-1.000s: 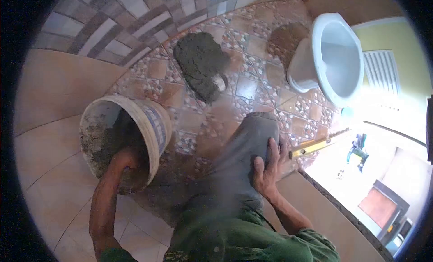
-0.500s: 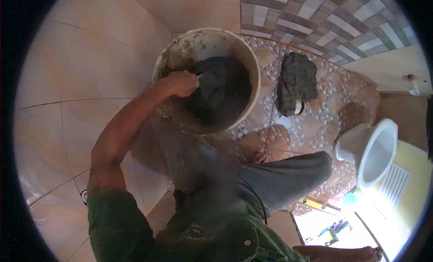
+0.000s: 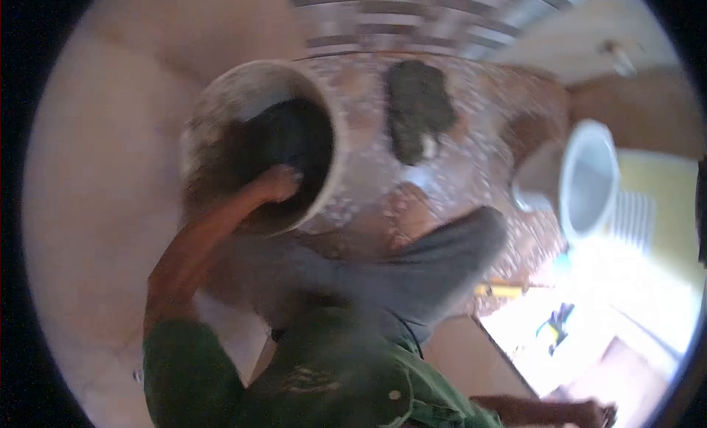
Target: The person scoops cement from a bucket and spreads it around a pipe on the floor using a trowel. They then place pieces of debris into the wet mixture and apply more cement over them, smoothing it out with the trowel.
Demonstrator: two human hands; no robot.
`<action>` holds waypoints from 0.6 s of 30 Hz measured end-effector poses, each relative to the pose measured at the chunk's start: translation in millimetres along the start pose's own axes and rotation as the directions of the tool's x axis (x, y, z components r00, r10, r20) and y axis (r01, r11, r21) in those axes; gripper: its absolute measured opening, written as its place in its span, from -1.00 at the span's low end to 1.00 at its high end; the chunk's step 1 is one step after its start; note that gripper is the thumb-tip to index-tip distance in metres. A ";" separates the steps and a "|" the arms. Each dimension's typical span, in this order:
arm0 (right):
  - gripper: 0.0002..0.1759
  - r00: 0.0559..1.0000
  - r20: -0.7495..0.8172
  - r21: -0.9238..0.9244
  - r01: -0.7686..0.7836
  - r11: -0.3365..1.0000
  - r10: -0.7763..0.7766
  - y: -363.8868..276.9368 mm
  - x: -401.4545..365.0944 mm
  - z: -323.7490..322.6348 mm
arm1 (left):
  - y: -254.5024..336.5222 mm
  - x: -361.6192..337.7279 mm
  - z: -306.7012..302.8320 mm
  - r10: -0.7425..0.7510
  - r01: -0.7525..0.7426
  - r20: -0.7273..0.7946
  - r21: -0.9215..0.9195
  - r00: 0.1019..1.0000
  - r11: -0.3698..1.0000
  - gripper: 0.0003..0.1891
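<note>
My left hand [image 3: 278, 183] is inside a large round bucket [image 3: 337, 144], low over the dark wet mortar [image 3: 298, 130]. Its fingers are closed on what looks like a trowel, mostly hidden by the hand and blurred. Mortar residue coats the bucket's inner wall. My right hand [image 3: 600, 415] is out at the bottom right edge, away from the bucket, over the bright area; its fingers are too small and blurred to read.
A mortar-covered slab [image 3: 418, 108] with a pale patch lies on the patterned floor [image 3: 479, 148]. Farther right stands a white toilet bowl [image 3: 589, 181]. A yellow level-like bar [image 3: 504, 289] lies near my bent knee [image 3: 486, 229]. Tiled wall [image 3: 110, 170] borders the bucket's left.
The view has shifted, so bucket, slab and toilet appear farther left. My left hand has moved within the bucket toward its near side, the tool now less visible. My right arm stays extended.
</note>
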State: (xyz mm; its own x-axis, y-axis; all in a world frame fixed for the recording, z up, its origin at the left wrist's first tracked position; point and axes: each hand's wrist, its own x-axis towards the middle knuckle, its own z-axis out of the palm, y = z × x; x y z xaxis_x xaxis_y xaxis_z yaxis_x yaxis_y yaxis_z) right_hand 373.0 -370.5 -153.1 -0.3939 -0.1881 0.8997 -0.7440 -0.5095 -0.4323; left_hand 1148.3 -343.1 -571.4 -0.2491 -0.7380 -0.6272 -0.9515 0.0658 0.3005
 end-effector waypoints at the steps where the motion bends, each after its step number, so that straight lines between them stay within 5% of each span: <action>1: -0.22 0.998 -0.013 0.038 0.070 0.997 -0.069 -3.9 18.4 -21.2 | 1.5 6.2 2.7 -0.065 0.057 -0.062 -0.113 0.996 0.992 -0.69; 2: -0.22 0.994 -0.051 0.073 0.101 0.992 -0.098 -6.7 27.5 -34.8 | 10.8 -2.9 -2.0 -0.394 0.338 -0.045 -0.433 0.918 0.836 -0.68; 4: -0.48 0.922 -0.381 0.115 -0.025 0.993 0.067 -24.1 15.6 -4.8 | -8.6 -9.2 3.1 -0.181 0.157 -0.042 -0.339 0.983 0.928 -0.61; 6: -0.60 0.924 -0.367 -0.181 0.043 0.982 -0.108 -20.6 10.1 1.0 | 11.5 -23.9 -25.5 -0.246 0.214 -0.008 -0.467 0.969 0.858 -0.58; 7: -0.61 0.943 -0.131 -0.473 0.212 0.855 -0.306 -8.1 2.8 -6.9 | 30.2 -35.6 -53.2 -0.345 0.295 0.024 -0.574 0.938 0.764 -0.58; 9: -0.62 0.946 -0.127 -0.471 0.207 0.858 -0.298 -11.6 -5.2 -0.2 | 60.1 -58.3 -93.6 -0.402 0.355 0.140 -0.768 0.905 0.532 -0.61; 10: -0.61 0.928 -0.362 -0.174 0.030 0.984 -0.093 -28.0 -9.1 26.7 | 67.9 -67.0 -107.9 -0.419 0.381 0.204 -0.835 0.885 0.397 -0.62; 12: -0.59 0.849 -0.494 0.215 -0.088 0.973 0.186 -34.1 -14.1 41.4 | 70.1 -83.1 -120.7 -0.404 0.379 0.249 -0.881 0.880 0.283 -0.67; 18: -0.61 0.886 -0.437 0.108 -0.116 0.987 0.152 -27.1 -33.2 50.3 | 75.4 -116.3 -141.9 -0.418 0.240 0.205 -0.970 0.885 0.034 -0.71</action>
State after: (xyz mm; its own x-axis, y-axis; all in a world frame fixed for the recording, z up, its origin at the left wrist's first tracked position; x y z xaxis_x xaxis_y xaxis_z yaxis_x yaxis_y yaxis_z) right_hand 433.4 -392.7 -168.2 -0.6981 0.1229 0.7054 -0.6305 -0.5723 -0.5243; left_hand 1131.2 -347.7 -373.8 0.1405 -0.5433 -0.8277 0.0824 -0.8267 0.5566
